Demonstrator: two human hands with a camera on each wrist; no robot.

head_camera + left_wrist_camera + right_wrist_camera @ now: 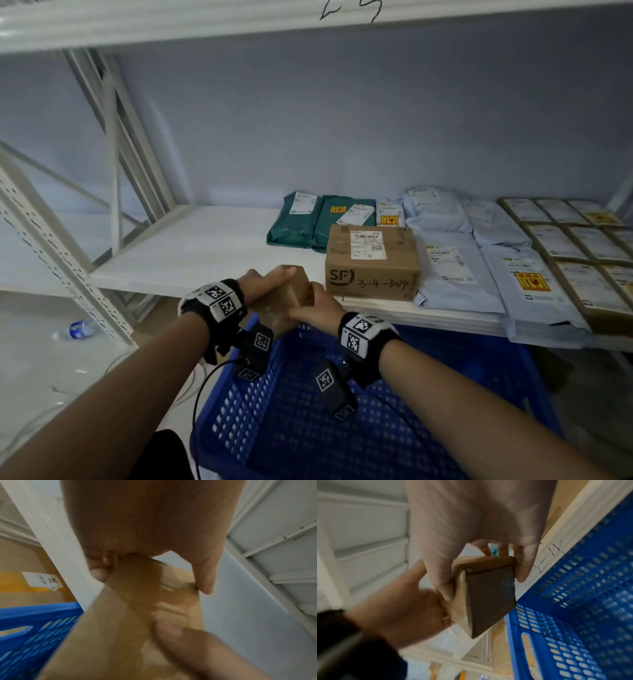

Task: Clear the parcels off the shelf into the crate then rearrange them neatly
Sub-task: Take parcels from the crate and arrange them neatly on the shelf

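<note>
Both hands hold one small brown cardboard box (297,288) between them, just off the front edge of the white shelf (205,253) and above the far left corner of the blue perforated crate (342,411). My left hand (274,284) grips its left side, with the thumb over the top. My right hand (310,303) grips its right side. In the right wrist view, thumb and fingers (520,569) clamp the box (489,596). On the shelf lie an SF carton (373,263), green mailers (301,219), pale blue mailers (455,267) and flat brown parcels (582,240).
A perforated white upright (51,246) and diagonal braces stand at the left. An upper shelf board (205,20) runs overhead. A plastic water bottle (77,329) and cables lie on the floor at the left. More cartons sit under the shelf.
</note>
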